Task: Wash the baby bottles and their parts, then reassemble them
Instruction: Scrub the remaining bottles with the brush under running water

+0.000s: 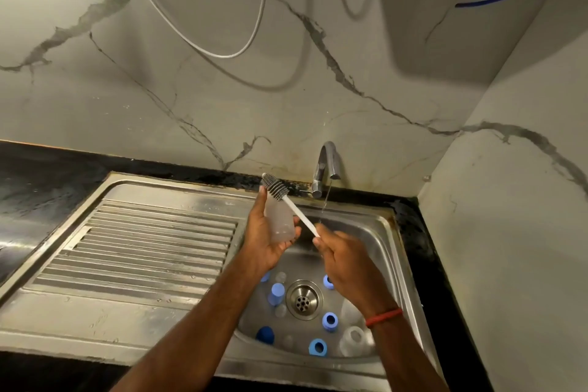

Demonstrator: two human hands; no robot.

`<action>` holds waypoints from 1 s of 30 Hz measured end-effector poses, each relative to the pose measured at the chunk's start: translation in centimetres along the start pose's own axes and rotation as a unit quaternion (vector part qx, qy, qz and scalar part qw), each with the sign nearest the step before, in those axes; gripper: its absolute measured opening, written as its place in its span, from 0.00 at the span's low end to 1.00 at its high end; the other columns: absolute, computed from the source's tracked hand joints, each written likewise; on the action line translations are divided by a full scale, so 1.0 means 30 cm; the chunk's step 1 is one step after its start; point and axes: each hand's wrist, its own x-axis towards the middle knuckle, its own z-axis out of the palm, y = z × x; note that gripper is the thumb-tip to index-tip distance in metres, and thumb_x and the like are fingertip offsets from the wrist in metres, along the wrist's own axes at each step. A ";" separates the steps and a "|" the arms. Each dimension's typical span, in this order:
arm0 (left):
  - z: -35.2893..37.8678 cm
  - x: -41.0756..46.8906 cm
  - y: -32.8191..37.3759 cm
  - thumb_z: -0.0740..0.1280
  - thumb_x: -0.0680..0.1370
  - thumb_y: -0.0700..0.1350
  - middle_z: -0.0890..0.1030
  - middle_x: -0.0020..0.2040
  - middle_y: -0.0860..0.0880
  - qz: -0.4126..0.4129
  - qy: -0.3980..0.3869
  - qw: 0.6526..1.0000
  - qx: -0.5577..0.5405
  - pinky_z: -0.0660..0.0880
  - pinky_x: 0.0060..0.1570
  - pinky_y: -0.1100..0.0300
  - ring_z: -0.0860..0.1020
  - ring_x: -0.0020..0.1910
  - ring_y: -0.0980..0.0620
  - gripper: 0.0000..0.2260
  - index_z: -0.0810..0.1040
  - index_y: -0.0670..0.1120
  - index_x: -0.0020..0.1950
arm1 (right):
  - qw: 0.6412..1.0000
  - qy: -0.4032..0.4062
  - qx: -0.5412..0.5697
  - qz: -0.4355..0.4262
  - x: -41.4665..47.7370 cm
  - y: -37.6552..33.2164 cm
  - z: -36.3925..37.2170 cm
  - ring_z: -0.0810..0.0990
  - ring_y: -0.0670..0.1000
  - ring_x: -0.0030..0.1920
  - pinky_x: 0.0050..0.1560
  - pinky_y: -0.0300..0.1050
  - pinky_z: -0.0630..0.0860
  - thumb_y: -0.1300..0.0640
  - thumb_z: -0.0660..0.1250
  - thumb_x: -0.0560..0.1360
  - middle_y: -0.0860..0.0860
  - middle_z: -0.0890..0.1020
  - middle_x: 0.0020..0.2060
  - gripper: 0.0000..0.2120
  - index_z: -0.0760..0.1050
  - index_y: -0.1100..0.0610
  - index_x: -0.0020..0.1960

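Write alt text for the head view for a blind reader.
Over a stainless steel sink, the left hand holds a clear plastic baby bottle; the right hand grips a white-handled, grey-bristled bottle brush. Blue rings and clear parts lie around the drain; the chrome tap runs.

Home kitchen: steel sink (386,232) with ribbed drainboard (143,248), chrome tap (326,169), black countertop (41,181), marble-look wall (191,73).

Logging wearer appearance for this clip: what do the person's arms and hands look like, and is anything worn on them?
Both forearms are bare, with no sleeves showing. The left hand and right hand are ungloved; no ring or watch shows. The only item worn is a thin red band around the right wrist.
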 end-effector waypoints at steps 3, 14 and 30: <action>-0.001 -0.012 0.046 0.70 0.74 0.64 0.80 0.42 0.44 0.015 0.007 1.000 -0.005 0.79 0.32 0.56 0.79 0.38 0.49 0.27 0.78 0.41 0.58 | 0.998 -0.026 0.049 -0.006 -0.036 0.006 -0.017 0.74 0.45 0.35 0.35 0.39 0.73 0.53 0.60 0.83 0.49 0.76 0.38 0.16 0.74 0.55 0.68; -0.004 -0.010 0.005 0.67 0.78 0.60 0.82 0.58 0.37 -0.009 -0.005 1.000 0.020 0.82 0.45 0.44 0.81 0.56 0.38 0.26 0.75 0.42 0.66 | 0.998 0.044 0.031 0.045 -0.031 0.041 -0.022 0.74 0.40 0.35 0.36 0.31 0.69 0.53 0.59 0.83 0.42 0.73 0.36 0.16 0.75 0.54 0.67; 0.027 0.010 0.020 0.68 0.62 0.77 0.81 0.46 0.39 0.024 -0.072 0.991 0.108 0.80 0.37 0.51 0.81 0.41 0.45 0.46 0.76 0.42 0.64 | 0.995 0.049 0.071 0.042 -0.065 0.061 -0.013 0.77 0.40 0.38 0.38 0.32 0.70 0.44 0.59 0.81 0.42 0.76 0.36 0.18 0.77 0.50 0.66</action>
